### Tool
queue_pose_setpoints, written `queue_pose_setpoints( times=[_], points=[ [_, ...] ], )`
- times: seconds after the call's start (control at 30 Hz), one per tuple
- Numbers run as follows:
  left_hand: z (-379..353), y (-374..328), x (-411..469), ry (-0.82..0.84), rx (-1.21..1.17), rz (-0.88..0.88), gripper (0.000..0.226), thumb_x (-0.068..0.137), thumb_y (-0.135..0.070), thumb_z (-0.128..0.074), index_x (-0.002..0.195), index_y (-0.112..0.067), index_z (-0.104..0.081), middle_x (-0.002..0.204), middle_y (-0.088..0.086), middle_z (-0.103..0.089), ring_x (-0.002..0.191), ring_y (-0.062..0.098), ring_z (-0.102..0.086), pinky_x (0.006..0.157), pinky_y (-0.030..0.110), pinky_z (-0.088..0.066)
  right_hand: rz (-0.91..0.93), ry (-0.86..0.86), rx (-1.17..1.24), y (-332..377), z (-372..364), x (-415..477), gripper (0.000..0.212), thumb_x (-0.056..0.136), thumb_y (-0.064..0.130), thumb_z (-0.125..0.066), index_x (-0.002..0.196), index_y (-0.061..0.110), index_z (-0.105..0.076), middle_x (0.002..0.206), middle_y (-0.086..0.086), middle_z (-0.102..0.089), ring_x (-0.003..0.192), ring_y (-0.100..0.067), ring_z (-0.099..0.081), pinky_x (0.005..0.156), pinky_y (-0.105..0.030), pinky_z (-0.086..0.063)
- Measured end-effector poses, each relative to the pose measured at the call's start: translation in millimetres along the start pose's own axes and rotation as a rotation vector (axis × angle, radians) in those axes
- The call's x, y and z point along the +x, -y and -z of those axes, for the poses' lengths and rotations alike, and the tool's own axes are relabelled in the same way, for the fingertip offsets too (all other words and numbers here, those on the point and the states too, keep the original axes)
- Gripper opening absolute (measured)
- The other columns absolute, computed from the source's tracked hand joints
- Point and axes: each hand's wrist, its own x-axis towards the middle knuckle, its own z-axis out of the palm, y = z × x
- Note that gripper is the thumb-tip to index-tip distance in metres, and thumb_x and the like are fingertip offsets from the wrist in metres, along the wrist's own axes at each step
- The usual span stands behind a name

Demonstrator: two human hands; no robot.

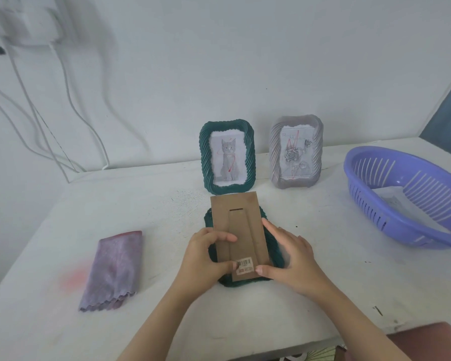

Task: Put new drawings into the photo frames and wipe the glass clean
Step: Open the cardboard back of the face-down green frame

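A dark green frame (pixel 276 252) lies face down on the white table (pixel 167 212) in front of me. Its brown cardboard backing board (pixel 238 230), with a stand flap and a barcode sticker, rests partly out of the frame, shifted away from me. My left hand (pixel 206 254) grips the board's left edge and my right hand (pixel 289 256) holds its right edge and lower corner. Behind stand a green frame (pixel 227 156) with a cat picture and a grey frame (pixel 296 152) with a rose picture, both marked with red scribbles.
A folded pink-purple cloth (pixel 115 269) lies at the left of the table. A purple slotted basket (pixel 412 196) sits at the right with paper inside. White cables (pixel 63 121) hang on the wall at the back left. A reddish-brown thing (pixel 427 340) shows at the bottom right.
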Motion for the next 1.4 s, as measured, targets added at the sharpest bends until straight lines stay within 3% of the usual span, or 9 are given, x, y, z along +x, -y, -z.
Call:
queue_pose_setpoints(
  times=[0.17,0.3,0.43,0.6,0.73,0.87,0.97,1.13,1.4],
  points=[
    [17.1,-6.7,1.7,0.003,-0.271,0.105,0.053,0.062,0.012,-0.073,0.099,-0.024,-0.062,0.114,0.008,-0.058,0.095,0.023,-0.063,0.076,0.036,-0.056,0.012,-0.018,-0.004,7.8,2.3,-3.9,0.074,0.062,0.072,-0.045,0.128,0.063,-0.012,0.133,0.039,-0.023,0.136,0.002,-0.018,0.116,-0.033,-0.001],
    [51.9,-5.3,3.7,-0.068,-0.352,0.179,0.054,0.061,0.015,-0.073,0.104,-0.015,-0.060,0.099,0.017,-0.067,0.081,0.020,-0.069,0.068,0.031,-0.058,0.033,-0.028,-0.026,7.7,0.7,-2.8,0.071,0.064,0.068,-0.046,0.127,0.063,-0.014,0.124,0.046,-0.025,0.122,0.014,-0.026,0.116,-0.038,-0.009],
    [92.7,7.5,4.2,-0.070,-0.249,0.269,0.053,0.064,0.020,-0.069,0.101,-0.017,-0.062,0.095,0.018,-0.068,0.079,0.024,-0.069,0.071,0.035,-0.058,0.028,-0.061,-0.045,3.5,-2.4,-2.1,0.075,0.065,0.066,-0.049,0.135,0.055,-0.023,0.118,0.031,-0.046,0.114,0.009,-0.038,0.113,-0.043,-0.016],
    [110.6,30.2,5.3,-0.026,-0.068,0.378,0.049,0.061,0.010,-0.075,0.096,-0.021,-0.062,0.094,0.013,-0.069,0.088,0.029,-0.067,0.086,0.047,-0.052,0.035,-0.091,-0.101,3.9,-5.1,-2.1,0.077,0.065,0.066,-0.047,0.138,0.047,-0.028,0.129,0.024,-0.047,0.123,0.001,-0.038,0.113,-0.043,-0.016],
    [104.5,35.5,5.4,0.034,0.345,0.270,0.053,0.066,-0.001,-0.074,0.101,-0.038,-0.057,0.131,0.013,-0.049,0.120,0.026,-0.048,0.096,0.023,-0.041,0.027,-0.119,-0.150,10.2,-5.2,-2.6,0.066,0.077,0.057,-0.052,0.138,0.045,-0.029,0.126,0.029,-0.038,0.126,0.001,-0.033,0.114,-0.036,-0.012],
    [96.0,30.0,3.3,0.083,0.639,0.255,0.058,0.076,-0.013,-0.066,0.126,-0.037,-0.049,0.155,0.007,-0.009,0.143,0.021,0.002,0.113,0.031,-0.009,0.001,-0.157,-0.247,15.7,-5.3,-0.8,0.056,0.086,0.044,-0.054,0.138,0.042,-0.032,0.123,0.023,-0.048,0.123,-0.005,-0.038,0.115,-0.039,-0.007],
    [85.2,20.8,2.6,0.052,0.582,0.096,0.053,0.077,-0.011,-0.064,0.124,-0.033,-0.052,0.151,-0.001,-0.024,0.142,0.018,-0.006,0.112,0.029,-0.009,-0.013,-0.170,-0.325,20.2,-5.4,2.4,0.058,0.083,0.049,-0.056,0.136,0.041,-0.036,0.122,0.019,-0.054,0.120,-0.009,-0.040,0.115,-0.041,-0.003],
    [49.9,13.9,-4.4,0.167,0.432,-0.063,0.067,0.066,-0.062,-0.057,0.129,-0.046,-0.039,0.140,-0.020,-0.028,0.137,0.003,-0.014,0.114,0.027,-0.007,-0.044,-0.204,-0.286,26.6,-4.8,9.5,0.057,0.078,0.043,-0.064,0.132,0.038,-0.044,0.112,0.015,-0.060,0.112,-0.014,-0.047,0.113,-0.040,-0.015],
    [32.7,18.1,-1.2,0.172,0.493,-0.064,0.066,0.073,-0.045,-0.070,0.132,-0.038,-0.041,0.149,-0.012,-0.026,0.142,0.007,-0.008,0.115,0.026,0.002,-0.083,-0.327,-0.138,30.0,-4.1,14.5,0.035,0.076,0.016,-0.068,0.103,0.037,-0.065,0.091,0.013,-0.063,0.089,-0.010,-0.049,0.096,-0.035,-0.037]
  ],
)
